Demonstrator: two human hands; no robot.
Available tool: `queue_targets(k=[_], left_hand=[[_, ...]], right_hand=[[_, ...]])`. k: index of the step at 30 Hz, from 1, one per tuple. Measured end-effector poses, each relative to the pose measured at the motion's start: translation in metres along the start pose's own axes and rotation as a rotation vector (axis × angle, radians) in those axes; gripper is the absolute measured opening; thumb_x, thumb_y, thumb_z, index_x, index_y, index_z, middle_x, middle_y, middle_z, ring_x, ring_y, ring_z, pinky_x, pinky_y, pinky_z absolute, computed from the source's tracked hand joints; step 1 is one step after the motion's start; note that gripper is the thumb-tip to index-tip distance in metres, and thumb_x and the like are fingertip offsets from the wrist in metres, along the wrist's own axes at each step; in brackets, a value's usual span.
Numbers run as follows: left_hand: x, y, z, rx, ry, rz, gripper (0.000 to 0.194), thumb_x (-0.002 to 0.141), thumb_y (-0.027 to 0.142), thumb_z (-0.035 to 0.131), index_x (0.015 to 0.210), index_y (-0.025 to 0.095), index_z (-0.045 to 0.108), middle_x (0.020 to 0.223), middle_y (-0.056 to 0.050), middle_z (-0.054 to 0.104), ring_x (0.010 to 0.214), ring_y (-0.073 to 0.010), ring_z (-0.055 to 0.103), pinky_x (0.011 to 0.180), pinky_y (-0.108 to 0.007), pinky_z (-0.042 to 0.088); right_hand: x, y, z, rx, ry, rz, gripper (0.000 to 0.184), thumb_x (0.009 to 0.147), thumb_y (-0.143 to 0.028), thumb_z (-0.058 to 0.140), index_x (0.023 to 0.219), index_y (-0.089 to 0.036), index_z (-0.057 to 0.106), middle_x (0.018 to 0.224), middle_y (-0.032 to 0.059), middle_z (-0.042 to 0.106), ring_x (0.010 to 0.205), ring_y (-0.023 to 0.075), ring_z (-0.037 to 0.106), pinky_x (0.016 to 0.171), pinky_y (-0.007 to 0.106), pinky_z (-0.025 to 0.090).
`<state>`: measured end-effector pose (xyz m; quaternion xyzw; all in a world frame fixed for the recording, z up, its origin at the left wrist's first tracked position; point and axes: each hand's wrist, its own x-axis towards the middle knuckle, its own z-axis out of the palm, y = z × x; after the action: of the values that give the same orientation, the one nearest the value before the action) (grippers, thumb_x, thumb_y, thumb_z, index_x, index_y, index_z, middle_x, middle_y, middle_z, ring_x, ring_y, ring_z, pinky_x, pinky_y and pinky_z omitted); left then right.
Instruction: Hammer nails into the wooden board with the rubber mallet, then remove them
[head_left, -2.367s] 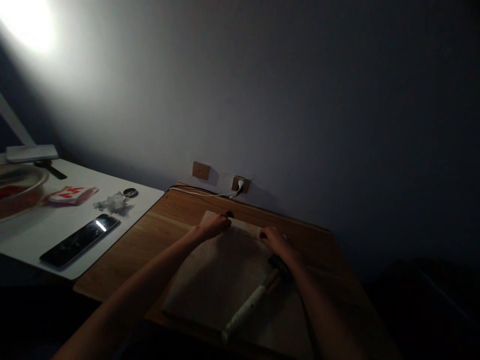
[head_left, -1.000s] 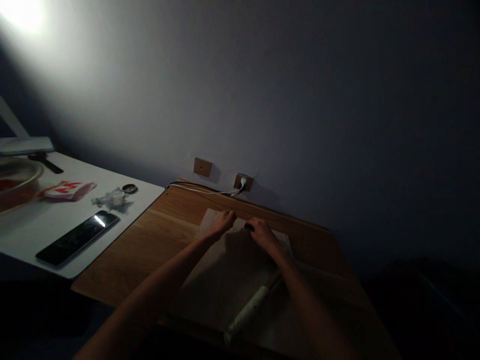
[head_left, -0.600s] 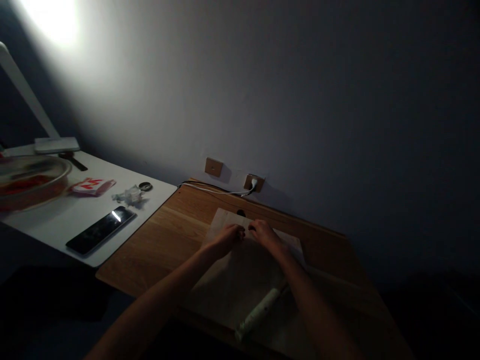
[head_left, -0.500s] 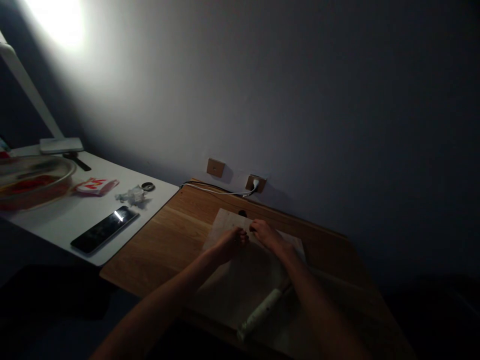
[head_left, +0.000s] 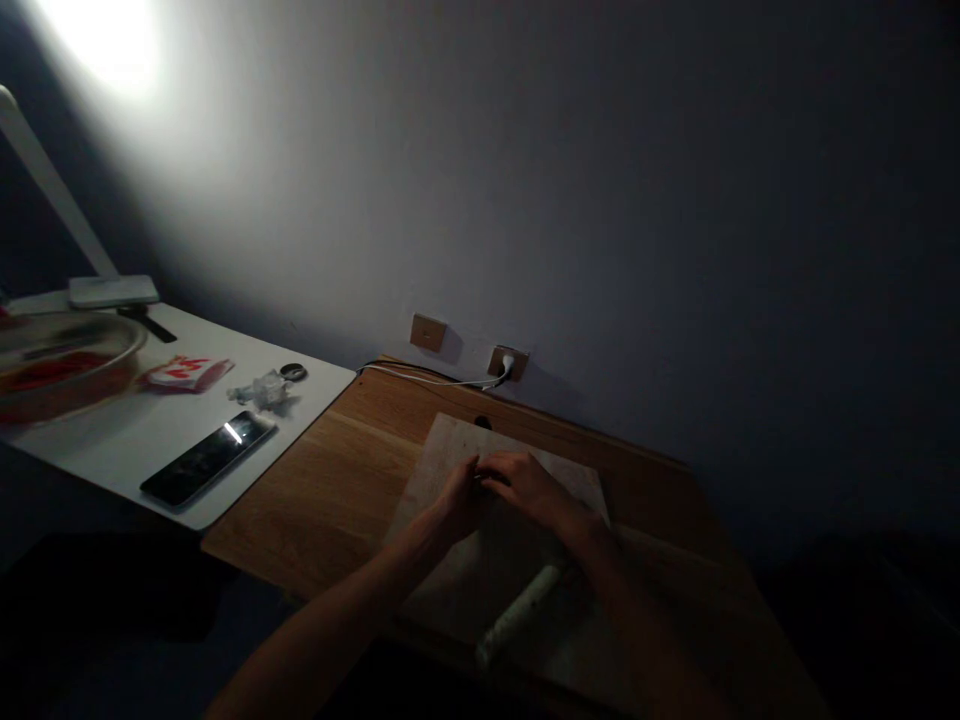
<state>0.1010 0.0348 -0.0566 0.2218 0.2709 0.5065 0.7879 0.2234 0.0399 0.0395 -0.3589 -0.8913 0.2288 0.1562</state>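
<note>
My left hand [head_left: 459, 502] is cupped above the light wooden board [head_left: 442, 578], its fingers curled and partly hidden. My right hand [head_left: 523, 484] meets it from the right, bent fingertips touching or nearly touching the left fingers. Whatever lies between them is too small and dark to name. Below the hands, a hammer [head_left: 519, 615] lies slantwise on the board. Its handle is wrapped in something pale, and its head is hidden by my right forearm and shadow.
The board rests on a brown wooden table [head_left: 330, 475] against the wall. On the white table [head_left: 315, 390] at left are a phone [head_left: 210, 458], crumpled plastic [head_left: 264, 392], a tape roll [head_left: 293, 371], a red-and-white packet [head_left: 187, 374], a clear bowl [head_left: 90, 390] and a lamp [head_left: 60, 200]. A plug [head_left: 507, 364] sits in the wall socket.
My hands were apart at the board's far edge, the right one with a small dark thing in its fingers at one point. They have since drawn nearer to me and come together.
</note>
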Motion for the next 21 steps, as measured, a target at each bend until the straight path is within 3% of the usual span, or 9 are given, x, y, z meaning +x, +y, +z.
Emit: queue_targets(k=[7, 11, 13, 15, 18, 21], left_hand=[[-0.01, -0.014, 0.006, 0.593, 0.062, 0.202, 0.034, 0.092, 0.047, 0.046, 0.075, 0.019, 0.052, 0.063, 0.002, 0.048, 0.058, -0.0119, 0.047, 0.056, -0.024, 0.038], [-0.022, -0.009, 0.004, 0.976, -0.069, 0.317, 0.026, 0.086, 0.04, 0.059, 0.07, 0.02, 0.052, 0.069, 0.001, 0.054, 0.068, -0.0146, 0.05, 0.072, -0.029, 0.044], [-0.032, -0.005, 0.001, 1.109, -0.177, 0.341, 0.016, 0.083, 0.033, 0.063, 0.074, 0.02, 0.058, 0.08, -0.002, 0.063, 0.081, -0.0182, 0.057, 0.089, -0.036, 0.045], [-0.044, -0.001, -0.004, 1.249, -0.292, 0.372, 0.01, 0.086, 0.029, 0.063, 0.091, 0.021, 0.065, 0.101, -0.006, 0.07, 0.103, -0.0233, 0.061, 0.107, -0.044, 0.038], [-0.067, 0.005, -0.016, 1.604, -0.438, 0.523, 0.028, 0.098, 0.031, 0.053, 0.124, 0.024, 0.059, 0.139, -0.01, 0.061, 0.137, -0.0249, 0.047, 0.121, -0.052, 0.025], [-0.092, 0.015, -0.034, 1.846, -0.344, 0.721, 0.034, 0.102, 0.034, 0.048, 0.135, 0.025, 0.052, 0.155, -0.012, 0.045, 0.145, -0.0244, 0.039, 0.122, -0.053, 0.026]], right_hand=[[-0.06, -0.011, 0.003, -0.025, 0.406, 0.07, 0.019, 0.098, -0.026, 0.057, 0.108, -0.024, 0.073, 0.105, 0.0068, 0.074, 0.099, 0.0219, 0.07, 0.089, 0.036, 0.056], [-0.118, 0.003, 0.016, -0.033, 0.592, 0.223, 0.021, 0.098, -0.035, 0.056, 0.101, -0.023, 0.073, 0.105, 0.0082, 0.074, 0.099, 0.0234, 0.071, 0.088, 0.037, 0.058], [-0.152, 0.013, 0.026, -0.058, 0.668, 0.291, 0.025, 0.097, -0.04, 0.055, 0.102, -0.024, 0.073, 0.107, 0.009, 0.074, 0.1, 0.0245, 0.071, 0.088, 0.038, 0.058], [-0.187, 0.023, 0.036, -0.087, 0.736, 0.381, 0.029, 0.096, -0.044, 0.055, 0.103, -0.023, 0.073, 0.108, 0.0097, 0.074, 0.101, 0.0249, 0.07, 0.09, 0.04, 0.057], [-0.239, 0.039, 0.058, -0.16, 0.851, 0.561, 0.04, 0.096, -0.053, 0.05, 0.104, -0.021, 0.072, 0.111, 0.0125, 0.073, 0.104, 0.0278, 0.069, 0.094, 0.046, 0.055], [-0.277, 0.049, 0.086, -0.207, 0.807, 0.736, 0.059, 0.091, -0.066, 0.047, 0.115, -0.017, 0.069, 0.122, 0.0173, 0.07, 0.115, 0.0343, 0.064, 0.1, 0.054, 0.051]])
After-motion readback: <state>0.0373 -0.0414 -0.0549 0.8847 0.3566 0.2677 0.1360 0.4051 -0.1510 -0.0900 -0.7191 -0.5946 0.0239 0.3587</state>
